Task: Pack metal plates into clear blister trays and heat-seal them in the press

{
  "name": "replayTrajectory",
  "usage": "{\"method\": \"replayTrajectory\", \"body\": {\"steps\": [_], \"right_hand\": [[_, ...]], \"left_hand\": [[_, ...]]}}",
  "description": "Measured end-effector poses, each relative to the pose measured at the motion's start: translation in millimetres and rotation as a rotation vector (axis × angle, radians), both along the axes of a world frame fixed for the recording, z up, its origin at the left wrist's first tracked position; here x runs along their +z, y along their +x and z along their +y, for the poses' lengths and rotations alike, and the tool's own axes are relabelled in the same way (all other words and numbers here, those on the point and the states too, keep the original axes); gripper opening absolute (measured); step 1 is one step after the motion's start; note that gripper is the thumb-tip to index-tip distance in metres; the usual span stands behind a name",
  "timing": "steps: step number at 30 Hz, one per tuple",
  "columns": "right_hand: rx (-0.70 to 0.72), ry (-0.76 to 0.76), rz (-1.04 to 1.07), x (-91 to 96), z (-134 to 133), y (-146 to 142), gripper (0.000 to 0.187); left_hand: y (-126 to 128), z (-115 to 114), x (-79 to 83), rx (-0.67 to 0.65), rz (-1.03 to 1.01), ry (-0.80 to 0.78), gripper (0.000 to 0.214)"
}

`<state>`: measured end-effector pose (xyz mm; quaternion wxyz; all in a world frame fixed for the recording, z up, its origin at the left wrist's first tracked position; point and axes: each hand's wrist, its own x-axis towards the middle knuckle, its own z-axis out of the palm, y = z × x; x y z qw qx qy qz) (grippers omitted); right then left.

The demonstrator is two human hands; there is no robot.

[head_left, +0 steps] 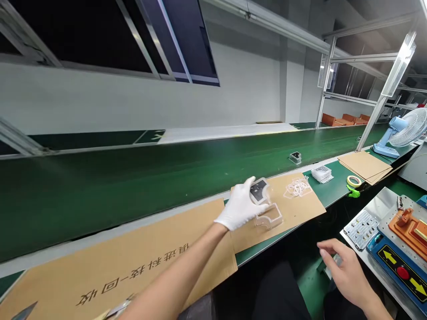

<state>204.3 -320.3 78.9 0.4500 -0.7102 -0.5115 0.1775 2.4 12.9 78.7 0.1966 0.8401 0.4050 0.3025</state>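
Two hands work over a green conveyor belt [133,191]. Your left hand [238,209], in a white glove, is closed around a clear plastic case [259,191] with a dark panel, lifting it just above a kraft cardboard sheet [293,209]. On that sheet, right below your glove, lies a clear plastic tray [269,218], with a tangle of clear plastic strips [297,187] nearby. Your bare right hand [347,271], fingers curved, sits low beside the bench at a small grey piece [334,261]; it is too blurred to tell whether they grip it. To its right stands a blue fixture [398,266] with yellow arrows and a red button, next to a perforated metal plate [360,229]. Farther along the bench are a stack of clear packs [322,174], a roll of yellow tape [353,181] and a pale blue desk fan [398,131].
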Motion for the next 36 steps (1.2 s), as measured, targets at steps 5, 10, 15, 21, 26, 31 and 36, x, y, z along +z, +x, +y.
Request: {"method": "replayTrajectory", "body": {"steps": [5, 10, 15, 21, 26, 31, 36], "right_hand": [[-0.05, 0.252, -0.161, 17.2, 32.8, -20.8, 0.039], [-0.268, 0.177, -0.241, 15.9, -10.6, -0.6, 0.035], [-0.522, 0.073, -0.206, 2.8, -77.8, 24.8, 0.04], [-0.755, 0.123, -0.28, -18.6, -149.2, 74.3, 0.035], [-0.868, 0.089, -0.503, -9.9, -198.6, 175.6, 0.033], [-0.846, -0.158, -0.585, -0.8, -211.6, 262.9, 0.036], [-0.707, -0.285, -0.545, -13.2, -211.2, 294.2, 0.032]], "left_hand": [[65.2, -126.1, 15.4, -0.184, -0.224, 0.087, 0.1], [122.4, -208.1, -18.5, -0.314, -0.32, 0.203, 0.102], [177.5, -266.5, -41.5, -0.455, -0.316, 0.294, 0.102], [233.1, -312.6, -49.0, -0.815, -0.386, 0.275, 0.095], [267.7, -286.8, -72.0, -0.991, -0.329, 0.157, 0.066], [287.1, -243.6, -110.7, -0.83, -0.084, -0.021, 0.04], [307.3, -235.5, -119.7, -0.791, 0.216, -0.043, 0.047]]}}
